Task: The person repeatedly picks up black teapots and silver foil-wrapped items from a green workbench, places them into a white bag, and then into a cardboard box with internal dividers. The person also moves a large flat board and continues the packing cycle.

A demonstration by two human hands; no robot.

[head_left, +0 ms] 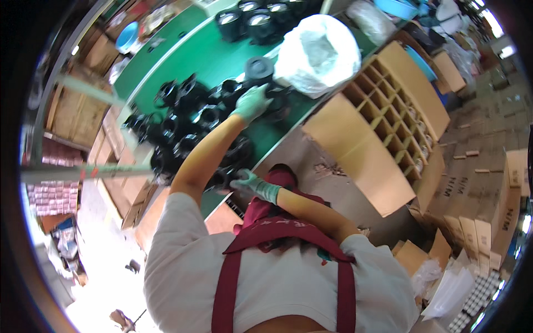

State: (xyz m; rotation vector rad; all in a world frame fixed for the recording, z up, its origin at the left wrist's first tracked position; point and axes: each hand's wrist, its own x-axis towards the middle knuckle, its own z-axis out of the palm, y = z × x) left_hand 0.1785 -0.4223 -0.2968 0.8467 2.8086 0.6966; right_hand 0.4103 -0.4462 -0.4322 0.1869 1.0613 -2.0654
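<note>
Left hand (pixel 252 102), pale green glove, arm stretched out, fingers curled onto a black ring-shaped part (pixel 277 100) at the far end of the pile; looks like a grip on its rim, contact partly hidden. Right hand (pixel 251 183), same glove, close to the body, closed around another black part (pixel 222 178) at the near bench edge. Between the hands: heap of black flanged castings (pixel 183 125) on the green bench top (pixel 211 55). Just past the left hand, a round black disc (pixel 259 69) and a white plastic bag (pixel 319 53). Right of both hands, a cardboard divider box (pixel 397 105). Parts look rigid, heavy, probably smooth-coated; best held by rim or through bore.
</note>
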